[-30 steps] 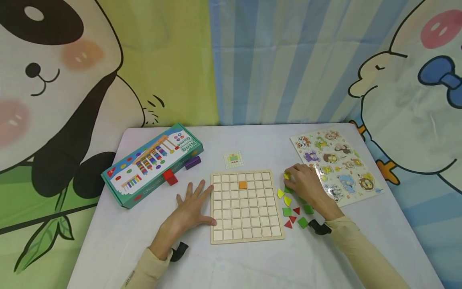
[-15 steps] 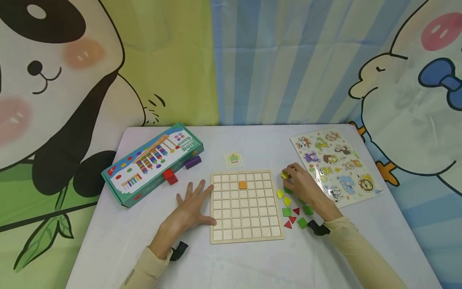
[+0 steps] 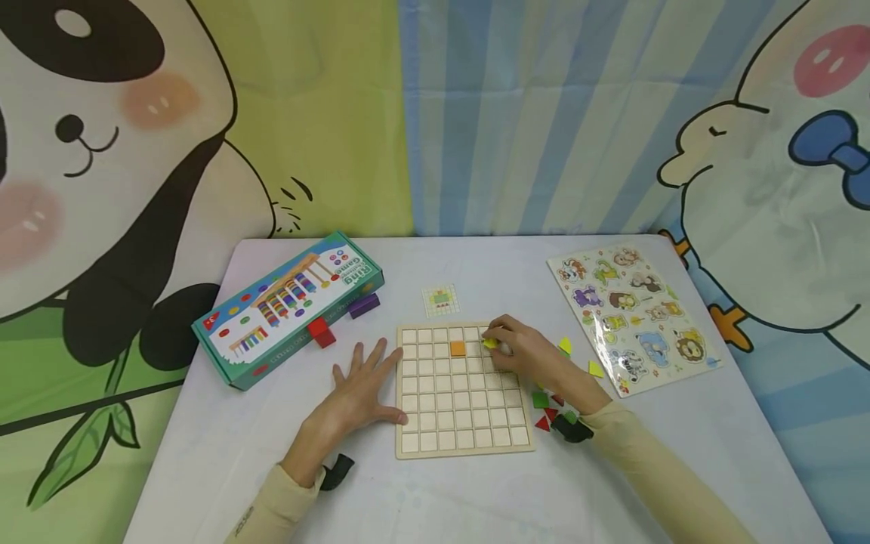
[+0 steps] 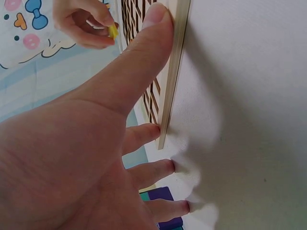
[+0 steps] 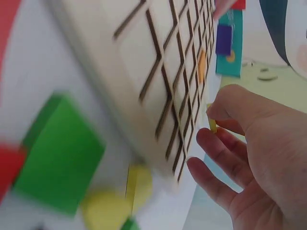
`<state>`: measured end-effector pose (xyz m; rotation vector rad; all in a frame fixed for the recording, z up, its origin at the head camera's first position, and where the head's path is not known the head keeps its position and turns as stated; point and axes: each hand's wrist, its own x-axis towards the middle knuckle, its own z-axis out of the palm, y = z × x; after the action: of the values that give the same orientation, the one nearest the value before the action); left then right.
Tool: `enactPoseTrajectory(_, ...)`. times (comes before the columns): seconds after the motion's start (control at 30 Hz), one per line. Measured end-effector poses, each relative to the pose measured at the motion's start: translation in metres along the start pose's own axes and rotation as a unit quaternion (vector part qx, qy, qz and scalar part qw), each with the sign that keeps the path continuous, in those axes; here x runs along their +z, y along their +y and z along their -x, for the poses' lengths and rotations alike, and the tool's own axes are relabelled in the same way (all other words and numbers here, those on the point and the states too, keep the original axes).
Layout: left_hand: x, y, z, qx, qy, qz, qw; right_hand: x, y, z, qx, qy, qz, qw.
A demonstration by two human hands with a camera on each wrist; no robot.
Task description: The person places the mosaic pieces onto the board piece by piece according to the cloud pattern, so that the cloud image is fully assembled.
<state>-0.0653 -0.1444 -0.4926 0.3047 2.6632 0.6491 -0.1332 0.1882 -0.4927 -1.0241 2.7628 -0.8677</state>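
A wooden grid board (image 3: 462, 423) lies flat on the table, with one orange square tile (image 3: 458, 348) in its second row. My left hand (image 3: 356, 393) is spread beside the board's left edge, its thumb touching the rim; in the left wrist view the thumb (image 4: 139, 57) lies along that rim. Over the board's upper right part, my right hand (image 3: 523, 351) pinches a small yellow piece (image 3: 490, 343) between thumb and finger. The right wrist view shows that yellow piece (image 5: 211, 120) edge-on, held above the grid. Its exact outline is mostly hidden by the fingers.
Green squares (image 3: 540, 400), red triangles (image 3: 542, 424) and yellow pieces (image 3: 595, 369) lie right of the board, partly under my right arm. A small pattern card (image 3: 440, 300) lies behind it. A sticker sheet (image 3: 632, 302), a green box (image 3: 285, 310), red (image 3: 321, 332) and purple blocks (image 3: 363, 305) lie around.
My right hand has taken a yellow piece from the pile and moved left with it over the board. The left hand has stayed in place.
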Motion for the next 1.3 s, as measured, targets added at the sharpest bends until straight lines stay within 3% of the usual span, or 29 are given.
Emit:
enactPoseTrajectory(0.13,0.001,0.0,0.0,0.002,0.0,-0.001,1.0,0.011,-0.006,-0.007,-0.023,-0.022,-0.003,0.9995)
enactPoseTrajectory(0.33,0.002,0.0,0.0,0.002,-0.001,-0.004,1.0,0.02,-0.006,-0.011,-0.065,0.004,0.036,0.9972)
enactPoseTrajectory(0.7,-0.002,-0.001,0.0,-0.001,-0.005,-0.002,1.0,0.025,-0.01,-0.014,-0.053,0.049,0.072,0.9948)
enactPoseTrajectory(0.97,-0.001,-0.001,0.0,0.004,0.004,0.001,1.0,0.028,-0.012,-0.012,-0.028,0.034,0.034,0.9985)
enactPoseTrajectory(1.3,-0.002,-0.001,0.001,0.007,-0.002,0.001,1.0,0.028,-0.012,-0.013,-0.052,0.045,0.062,0.9957)
